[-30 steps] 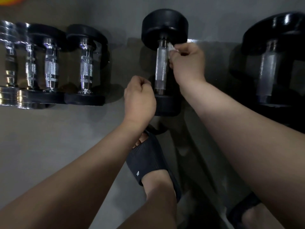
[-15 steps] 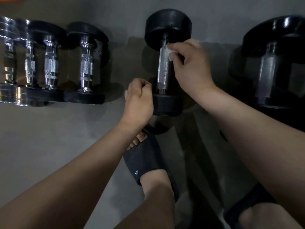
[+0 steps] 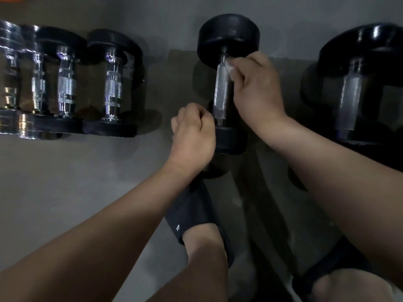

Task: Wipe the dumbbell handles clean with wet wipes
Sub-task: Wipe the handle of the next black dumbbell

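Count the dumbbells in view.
6. Four chrome-handled dumbbells side by side at left; the middle dumbbell; a large dumbbell far right. Others may sit off-frame.

wipe [image 3: 229, 67] mostly hidden by right grip [image 3: 257, 88] | leftmost dumbbell [image 3: 8, 79] cut by left edge | far-right dumbbell [image 3: 357, 83] blurred

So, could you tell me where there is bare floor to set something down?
The widest bare floor lies this side of the chrome dumbbells, left of the left hand. A narrower strip runs between that row and the black dumbbell. Crowded: around the right hand with the wipe, the large dumbbell and the slippers.
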Motion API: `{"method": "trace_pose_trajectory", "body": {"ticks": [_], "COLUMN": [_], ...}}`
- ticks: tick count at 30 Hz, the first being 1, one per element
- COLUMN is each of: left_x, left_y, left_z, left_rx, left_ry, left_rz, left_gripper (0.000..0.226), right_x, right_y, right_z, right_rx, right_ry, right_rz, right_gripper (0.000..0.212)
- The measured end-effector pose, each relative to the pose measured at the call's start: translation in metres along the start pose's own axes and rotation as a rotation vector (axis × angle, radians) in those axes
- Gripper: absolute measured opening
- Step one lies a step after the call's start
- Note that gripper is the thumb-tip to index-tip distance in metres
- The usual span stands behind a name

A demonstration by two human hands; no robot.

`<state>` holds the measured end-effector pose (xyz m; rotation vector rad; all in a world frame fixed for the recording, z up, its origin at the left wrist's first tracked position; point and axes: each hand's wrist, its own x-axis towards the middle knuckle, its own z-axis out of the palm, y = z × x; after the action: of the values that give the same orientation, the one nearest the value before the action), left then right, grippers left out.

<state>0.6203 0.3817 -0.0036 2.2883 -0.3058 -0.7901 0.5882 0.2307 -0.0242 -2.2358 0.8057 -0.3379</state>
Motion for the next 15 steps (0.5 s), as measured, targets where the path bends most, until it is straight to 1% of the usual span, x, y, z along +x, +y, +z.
{"method": "trace_pose_trajectory", "body": {"ticks": [2, 4, 8, 10, 12, 15], "left_x": [0.002, 0.005, 0.01, 0.011, 0.01, 0.008], "left_y": [0.0, -0.002, -0.006, -0.007, -0.006, -0.003], "left_z": [0.0, -0.001, -0.006, -0.007, -0.006, -0.003], "left_rx": [-0.064, -0.112, -0.118, -0.124, -0.124, -0.145], "left_ry": [0.014, 0.04, 0.073, 0.084, 0.075, 0.06], "left_rz": [-0.032, -0.087, -0.157, -0.183, -0.195, -0.187], "left_gripper": [0.015, 0.02, 0.021, 0.02, 0.019, 0.018], "right_x": [0.003, -0.001, -0.021, -0.017, -0.003, 0.012], "right_y": [0.004, 0.009, 0.022, 0.023, 0.02, 0.014], "right_z": [0.0, 0.0, -0.009, -0.014, -0.016, -0.012], "right_rx": [0.026, 0.048, 0.112, 0.083, 0.011, -0.026], "right_ry": [0.031, -0.003, -0.168, -0.238, -0.24, -0.14], "right_rz": [-0.003, -0.075, -0.279, -0.341, -0.339, -0.208], "right_gripper": [0.025, 0.022, 0.016, 0.015, 0.016, 0.021]}}
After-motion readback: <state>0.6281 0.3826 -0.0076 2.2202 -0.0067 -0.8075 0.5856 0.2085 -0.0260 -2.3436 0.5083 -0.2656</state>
